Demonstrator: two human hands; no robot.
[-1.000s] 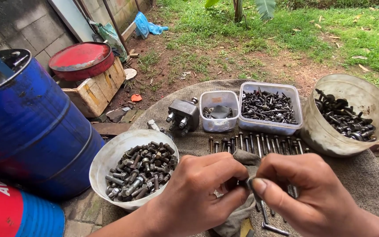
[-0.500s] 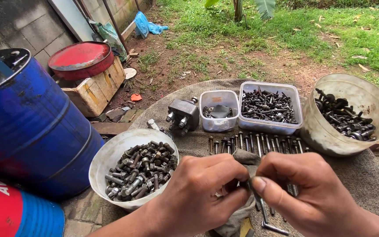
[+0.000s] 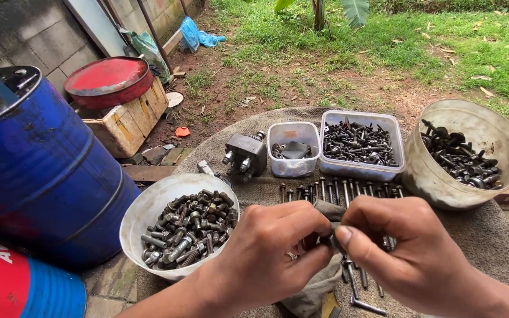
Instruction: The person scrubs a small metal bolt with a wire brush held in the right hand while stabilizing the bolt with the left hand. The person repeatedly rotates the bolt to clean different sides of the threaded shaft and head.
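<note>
Grip: your left hand [image 3: 266, 250] and right hand [image 3: 407, 253] meet fingertip to fingertip, both pinched shut on a small dark bolt [image 3: 329, 231] held between them; most of it is hidden by your fingers.
Rag: a grey cloth [image 3: 316, 288] hangs under the grip, draped from your left hand; whether your fingers clamp it too, you cannot tell.
Surface: you work over a round table covered in coarse grey-brown fabric [image 3: 502, 235], dusty and worn.
Just beyond the grip: a row of long bolts [image 3: 337, 189] lies side by side on the fabric, heads pointing away from you.
Below the grip: a few loose bolts and a bent hex key [image 3: 360, 294] lie on the fabric, between your wrists.
Left of the grip: a white bowl [image 3: 142, 218] full of short, thick bolts and nuts sits at the table's edge, near your left hand.
Far side of the grip: a dark metal part with studs [image 3: 245, 154], a small clear tub [image 3: 293, 150] and a larger clear tub of dark screws [image 3: 360, 144] stand in a line.
Right of the grip: a big translucent bucket [image 3: 443, 176] holds dark washers and bolts.
Surroundings: you are outdoors; a blue drum [image 3: 42, 176] stands well to the left, with a red lid on a wooden crate [image 3: 110, 82] behind it, a block wall, bare soil and grass [image 3: 443, 47] beyond the table.
</note>
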